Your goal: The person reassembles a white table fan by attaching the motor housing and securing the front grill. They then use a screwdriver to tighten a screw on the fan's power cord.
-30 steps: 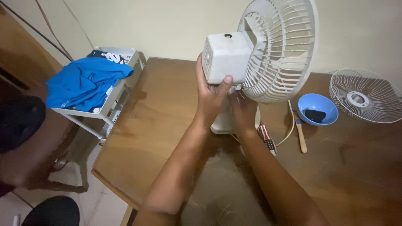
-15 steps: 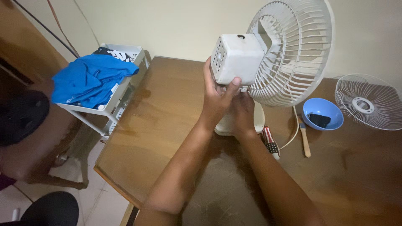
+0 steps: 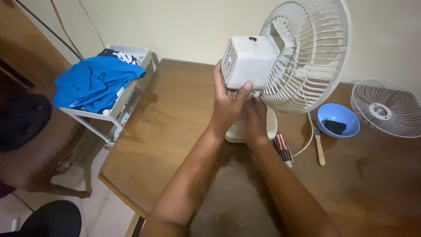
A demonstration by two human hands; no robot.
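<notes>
Two hands on white fan (image 3: 280, 66) mid-table (image 3: 175, 131): left hand (image 3: 228, 103) wraps the motor housing, right hand (image 3: 255, 118) grips the neck. Blue bowl (image 3: 337, 119), detached grille (image 3: 386, 107) toward the far right edge; cream wall (image 3: 184, 26) behind.

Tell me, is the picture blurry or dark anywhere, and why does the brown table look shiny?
Head view: the white plastic desk fan and both hands, left hand and right hand, look sharp; the glossy brown wooden table shines with soft glare and mirrors the fan's base; the left edge falls into deep shadow, and the blue cloth stays bright; straight edges bow slightly near the corners.
</notes>
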